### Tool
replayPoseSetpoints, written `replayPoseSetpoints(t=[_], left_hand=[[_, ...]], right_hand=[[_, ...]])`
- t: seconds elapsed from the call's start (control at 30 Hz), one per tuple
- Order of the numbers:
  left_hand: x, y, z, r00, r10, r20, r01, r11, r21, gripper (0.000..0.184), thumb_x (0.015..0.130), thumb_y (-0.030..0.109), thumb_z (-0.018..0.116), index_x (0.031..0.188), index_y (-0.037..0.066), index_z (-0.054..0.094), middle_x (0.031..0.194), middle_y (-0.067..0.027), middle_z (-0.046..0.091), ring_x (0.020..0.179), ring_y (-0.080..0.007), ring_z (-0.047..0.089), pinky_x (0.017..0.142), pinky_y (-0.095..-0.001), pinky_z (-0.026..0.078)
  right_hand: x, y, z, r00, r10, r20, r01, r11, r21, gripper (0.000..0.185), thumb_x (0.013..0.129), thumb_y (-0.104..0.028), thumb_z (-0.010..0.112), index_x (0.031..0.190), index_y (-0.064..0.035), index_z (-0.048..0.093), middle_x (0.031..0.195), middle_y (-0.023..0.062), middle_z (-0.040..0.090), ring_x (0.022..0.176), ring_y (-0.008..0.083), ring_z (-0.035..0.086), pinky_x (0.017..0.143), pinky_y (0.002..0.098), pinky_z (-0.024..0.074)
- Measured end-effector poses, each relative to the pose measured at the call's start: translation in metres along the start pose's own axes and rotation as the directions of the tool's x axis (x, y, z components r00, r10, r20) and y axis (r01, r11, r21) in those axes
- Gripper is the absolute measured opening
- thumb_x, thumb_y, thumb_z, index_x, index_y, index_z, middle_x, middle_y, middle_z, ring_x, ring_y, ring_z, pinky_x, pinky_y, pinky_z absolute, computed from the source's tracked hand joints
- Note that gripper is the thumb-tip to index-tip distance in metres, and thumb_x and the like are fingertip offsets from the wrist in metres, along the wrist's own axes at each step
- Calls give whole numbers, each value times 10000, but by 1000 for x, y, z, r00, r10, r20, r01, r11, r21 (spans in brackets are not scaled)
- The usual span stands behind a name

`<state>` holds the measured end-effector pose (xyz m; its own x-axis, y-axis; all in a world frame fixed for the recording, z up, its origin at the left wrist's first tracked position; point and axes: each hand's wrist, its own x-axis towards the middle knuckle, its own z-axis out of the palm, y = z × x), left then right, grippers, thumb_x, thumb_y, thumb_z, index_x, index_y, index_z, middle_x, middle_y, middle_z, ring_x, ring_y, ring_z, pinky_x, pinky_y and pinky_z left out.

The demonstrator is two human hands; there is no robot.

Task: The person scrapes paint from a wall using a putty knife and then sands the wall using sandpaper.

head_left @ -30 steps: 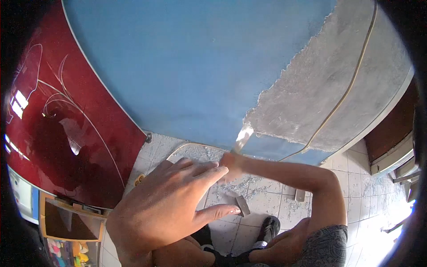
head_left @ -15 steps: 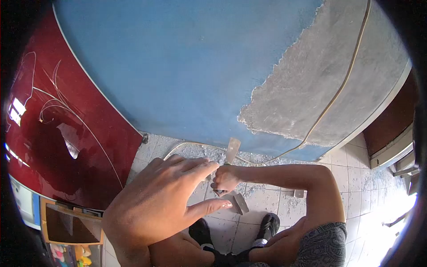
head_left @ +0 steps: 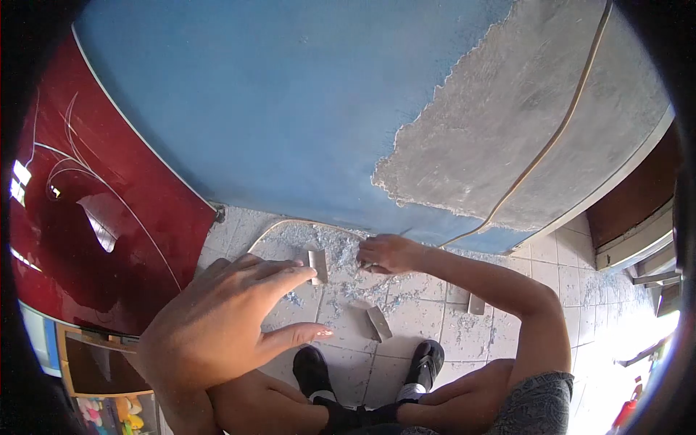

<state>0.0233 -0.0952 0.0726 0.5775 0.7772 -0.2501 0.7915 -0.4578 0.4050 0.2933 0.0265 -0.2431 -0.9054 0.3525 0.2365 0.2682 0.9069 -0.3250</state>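
One large wall [head_left: 239, 109], blue at left and bare grey at far right, stands behind the tiled floor [head_left: 464, 344]. The left hand [head_left: 225, 319] is held near, clear of the wall, its fingers apart from the thumb, gripping nothing visible. The right hand [head_left: 388, 254] is low at the wall's foot, probably clamped on a mostly hidden scraper [head_left: 406, 230], so that its tip points to the wall. White flakes [head_left: 339, 243] lie around.

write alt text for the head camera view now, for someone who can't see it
A person's right hand grips a scraper, mostly hidden, near the base of a blue wall with a bare grey patch. The open left hand hovers over a tiled floor strewn with flakes.
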Motion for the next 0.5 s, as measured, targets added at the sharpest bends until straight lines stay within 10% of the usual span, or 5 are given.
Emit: replayPoseSetpoints(t=[0.5], left_hand=[[52, -9, 32, 981, 17, 192, -16, 1000, -8, 597, 929, 510, 622, 1236, -2, 634, 1036, -246, 703, 1035, -387, 669, 920, -448, 525]], right_hand=[[-11, 0, -41, 963, 228, -144, -256, 940, -226, 343, 962, -426, 606, 965, -85, 643, 968, 70, 610, 858, 264, 656, 734, 391, 550]])
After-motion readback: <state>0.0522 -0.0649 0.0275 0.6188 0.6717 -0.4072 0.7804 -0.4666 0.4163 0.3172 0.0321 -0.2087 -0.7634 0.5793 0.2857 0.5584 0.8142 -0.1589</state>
